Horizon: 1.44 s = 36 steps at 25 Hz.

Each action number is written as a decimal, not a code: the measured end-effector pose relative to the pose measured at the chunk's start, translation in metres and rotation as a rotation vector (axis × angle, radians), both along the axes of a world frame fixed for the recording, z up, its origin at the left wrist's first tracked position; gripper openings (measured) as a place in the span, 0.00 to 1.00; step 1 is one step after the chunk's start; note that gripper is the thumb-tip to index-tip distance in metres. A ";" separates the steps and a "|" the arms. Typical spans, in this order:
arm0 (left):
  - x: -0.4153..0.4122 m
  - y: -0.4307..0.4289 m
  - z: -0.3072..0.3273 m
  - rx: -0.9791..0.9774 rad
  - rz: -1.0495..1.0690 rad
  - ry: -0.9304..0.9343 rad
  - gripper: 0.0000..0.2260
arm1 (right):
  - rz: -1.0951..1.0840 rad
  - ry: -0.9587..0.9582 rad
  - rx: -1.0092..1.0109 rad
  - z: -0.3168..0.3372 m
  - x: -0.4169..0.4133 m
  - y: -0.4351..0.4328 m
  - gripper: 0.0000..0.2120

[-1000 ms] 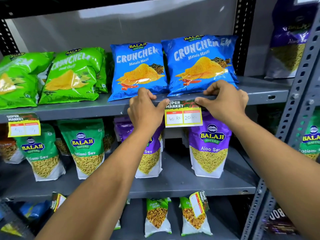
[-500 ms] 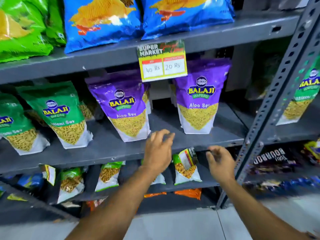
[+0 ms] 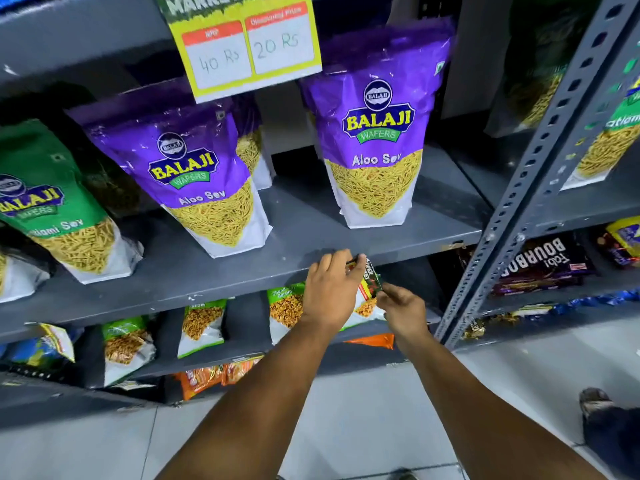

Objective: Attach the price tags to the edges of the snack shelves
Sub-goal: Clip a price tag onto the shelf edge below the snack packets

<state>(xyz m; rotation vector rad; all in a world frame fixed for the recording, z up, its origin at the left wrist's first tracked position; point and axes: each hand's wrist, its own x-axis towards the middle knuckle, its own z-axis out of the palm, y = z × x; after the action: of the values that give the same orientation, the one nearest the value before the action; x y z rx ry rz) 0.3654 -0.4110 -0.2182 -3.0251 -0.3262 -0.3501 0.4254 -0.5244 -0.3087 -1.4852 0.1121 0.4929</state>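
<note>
Pinching a tilted price tag (image 3: 369, 278), both hands (image 3: 330, 289) grip its ends.

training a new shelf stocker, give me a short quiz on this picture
1. True or false: the hung price tag reads 40 Rs and 20 Rs.
2. Which snack name is printed on the purple packs? A) Aloo Sev B) Masala Masti C) Bourbon
3. Fill in: the left hand and right hand hold a small tag at the front edge of the ____ shelf.

Key: 1 true; 2 A; 3 grey
</note>
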 end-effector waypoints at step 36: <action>-0.021 0.020 0.005 -0.011 0.140 -0.029 0.06 | 0.470 -1.119 -1.033 0.077 0.033 -0.022 0.06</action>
<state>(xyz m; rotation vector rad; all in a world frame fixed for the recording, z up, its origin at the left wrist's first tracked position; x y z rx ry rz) 0.3445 -0.3910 -0.2134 -2.9885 -0.5408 -0.3831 0.4583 -0.5461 -0.2322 -2.6165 -1.0216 -0.1569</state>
